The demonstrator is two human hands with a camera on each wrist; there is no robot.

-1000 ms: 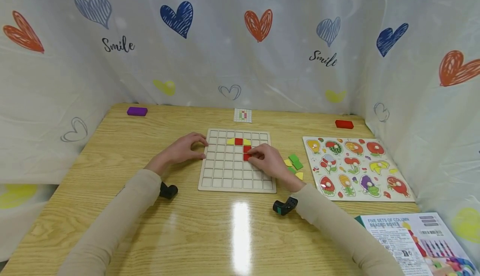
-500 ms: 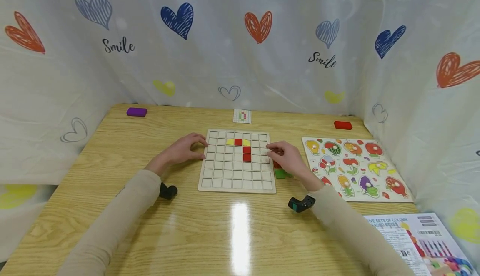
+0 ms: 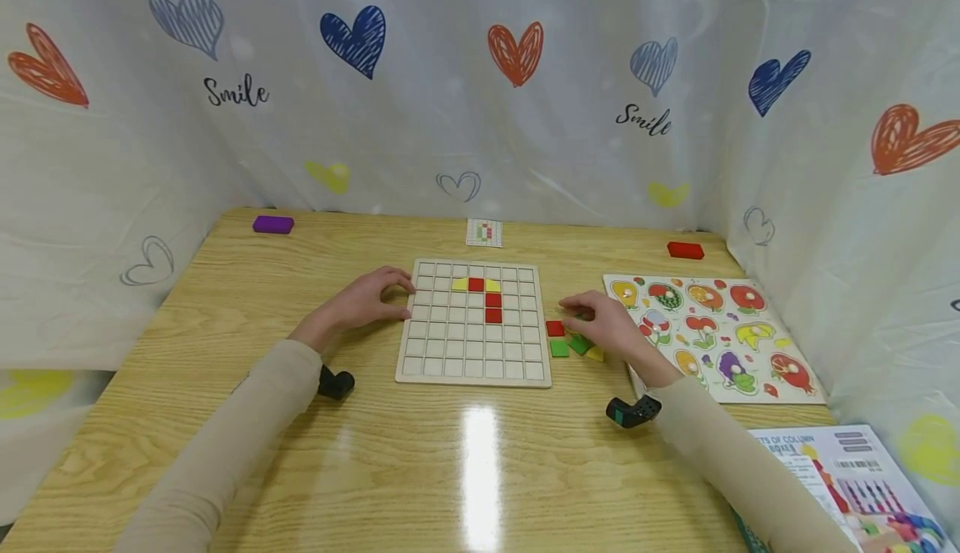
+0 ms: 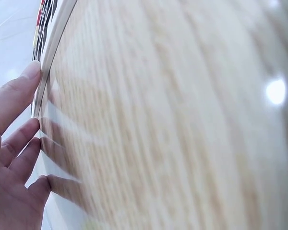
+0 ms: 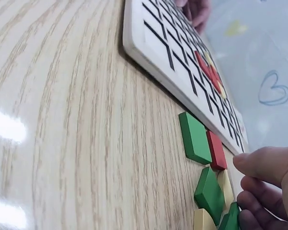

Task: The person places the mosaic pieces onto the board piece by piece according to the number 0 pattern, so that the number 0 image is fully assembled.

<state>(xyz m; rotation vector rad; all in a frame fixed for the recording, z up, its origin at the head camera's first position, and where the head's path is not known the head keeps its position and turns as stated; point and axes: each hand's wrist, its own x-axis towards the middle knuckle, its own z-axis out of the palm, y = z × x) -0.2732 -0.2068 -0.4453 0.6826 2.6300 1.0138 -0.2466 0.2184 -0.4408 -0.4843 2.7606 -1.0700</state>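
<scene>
One board (image 3: 435,349) lies on the desk (image 3: 390,461), bearing three red tiles (image 3: 492,315) and two yellow tiles (image 3: 461,285). The left hand (image 3: 367,296) touches its edge, fingers spread; the right hand (image 3: 606,324), fingers loosely parted, is beside loose pieces: one red piece (image 5: 217,151), three green pieces (image 5: 196,139), two yellow pieces (image 5: 203,221) visible.

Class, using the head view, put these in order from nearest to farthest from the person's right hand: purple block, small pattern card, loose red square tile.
1. Loose red square tile: just left of the right hand, beside the wooden grid board.
2. Small pattern card: farther left, behind the board.
3. Purple block: at the far left corner.
</scene>
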